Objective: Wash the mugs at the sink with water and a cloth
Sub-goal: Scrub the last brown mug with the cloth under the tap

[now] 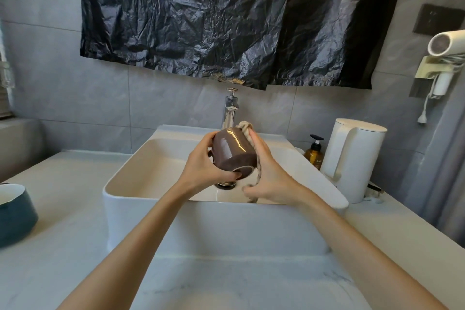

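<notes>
The brown mug [231, 148] is held in the air over the sink [151, 199]. It is tilted nearly onto its side, with its long axis running from the base up by the faucet [230, 108] down to the mouth, which faces the person. The left hand [201, 163] wraps its left wall, thumb hooked at the rim. The right hand [266, 173] lies flat on the opposite side, its straight fingers pressing the beige cloth [247, 128] against the glaze, and a tail of cloth hangs by the thumb. I see no water stream. A teal cup [15, 211], likely the next one, waits on the surface at far left, nearer the left hand. A white kettle [352, 158] and a pump bottle [314, 151] crowd the right.
</notes>
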Motion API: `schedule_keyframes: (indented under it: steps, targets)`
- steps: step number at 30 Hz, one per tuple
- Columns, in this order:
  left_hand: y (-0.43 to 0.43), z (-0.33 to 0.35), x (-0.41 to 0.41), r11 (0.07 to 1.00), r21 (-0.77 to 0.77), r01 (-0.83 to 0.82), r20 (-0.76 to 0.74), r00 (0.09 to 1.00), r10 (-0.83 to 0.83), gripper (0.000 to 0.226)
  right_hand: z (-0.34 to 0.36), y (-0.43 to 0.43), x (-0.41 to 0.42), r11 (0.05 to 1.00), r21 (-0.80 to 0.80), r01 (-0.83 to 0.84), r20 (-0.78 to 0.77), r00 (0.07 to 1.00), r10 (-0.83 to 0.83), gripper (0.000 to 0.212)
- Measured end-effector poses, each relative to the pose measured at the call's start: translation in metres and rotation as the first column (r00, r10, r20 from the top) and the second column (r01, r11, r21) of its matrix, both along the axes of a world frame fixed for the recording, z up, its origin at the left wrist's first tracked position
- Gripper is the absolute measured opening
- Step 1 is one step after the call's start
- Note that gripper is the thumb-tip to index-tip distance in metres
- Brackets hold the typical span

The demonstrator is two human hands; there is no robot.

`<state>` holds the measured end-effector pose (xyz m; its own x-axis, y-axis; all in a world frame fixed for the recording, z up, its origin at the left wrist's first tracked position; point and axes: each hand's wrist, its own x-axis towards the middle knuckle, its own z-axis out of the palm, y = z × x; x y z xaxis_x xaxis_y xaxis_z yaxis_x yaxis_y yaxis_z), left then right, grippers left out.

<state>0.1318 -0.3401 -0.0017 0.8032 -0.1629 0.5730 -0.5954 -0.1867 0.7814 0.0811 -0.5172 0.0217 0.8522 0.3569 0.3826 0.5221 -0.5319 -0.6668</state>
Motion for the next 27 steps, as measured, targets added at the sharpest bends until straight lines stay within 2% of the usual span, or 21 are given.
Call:
schedule_keyframes:
  steps: [4, 7, 9, 11, 13, 15, 18, 21, 24, 26, 27]
  targets:
    - [-0.003, -0.003, 0.003, 0.995, 0.042, -0.093, 0.046, 0.995, 0.091, 0.080, -0.006, 0.011, -0.019, 0.943, -0.312, 0.113, 0.249, 0.968, -0.034, 0.110]
    - [-0.005, -0.006, 0.006, 0.989, 0.111, -0.101, 0.081, 0.992, 0.093, 0.083, -0.006, 0.024, -0.012, 0.867, -0.447, 0.220, 0.422, 0.907, -0.013, 0.079]
    - [-0.006, -0.005, 0.005, 0.985, 0.120, -0.123, 0.079, 0.990, 0.114, 0.082, 0.001, 0.026, -0.001, 0.885, -0.391, 0.251, 0.401, 0.912, -0.081, 0.070]
    - [-0.006, -0.004, 0.005, 0.975, 0.135, -0.176, 0.096, 0.982, 0.163, 0.081, 0.006, 0.023, 0.012, 0.935, -0.259, 0.241, 0.306, 0.939, -0.157, 0.066]
    - [-0.005, -0.004, 0.005, 0.968, 0.140, -0.210, 0.113, 0.974, 0.196, 0.083, 0.003, 0.022, 0.016, 0.973, -0.133, 0.191, 0.220, 0.963, -0.158, 0.065]
    - [-0.003, -0.004, 0.008, 0.964, 0.119, -0.237, 0.099, 0.969, 0.226, 0.083, -0.013, 0.027, 0.007, 0.963, -0.186, 0.193, 0.247, 0.958, -0.145, 0.068]
    - [-0.003, -0.006, 0.010, 0.969, 0.098, -0.225, 0.063, 0.974, 0.220, 0.077, -0.029, 0.040, -0.004, 0.907, -0.331, 0.261, 0.387, 0.914, -0.122, 0.070]
    - [-0.004, -0.007, 0.008, 0.967, 0.126, -0.222, 0.062, 0.975, 0.215, 0.075, -0.012, 0.046, 0.012, 0.898, -0.324, 0.298, 0.435, 0.890, -0.138, 0.076]
    - [-0.002, -0.005, 0.007, 0.948, 0.186, -0.258, 0.111, 0.964, 0.240, 0.083, 0.005, 0.034, 0.033, 0.945, -0.193, 0.263, 0.309, 0.931, -0.196, 0.070]
    - [-0.002, -0.005, 0.008, 0.941, 0.205, -0.268, 0.122, 0.961, 0.247, 0.085, 0.002, 0.025, 0.034, 0.979, -0.072, 0.188, 0.194, 0.966, -0.171, 0.066]
    - [-0.002, -0.005, 0.008, 0.941, 0.201, -0.273, 0.112, 0.960, 0.255, 0.085, -0.004, 0.024, 0.029, 0.985, -0.074, 0.155, 0.185, 0.973, -0.139, 0.066]
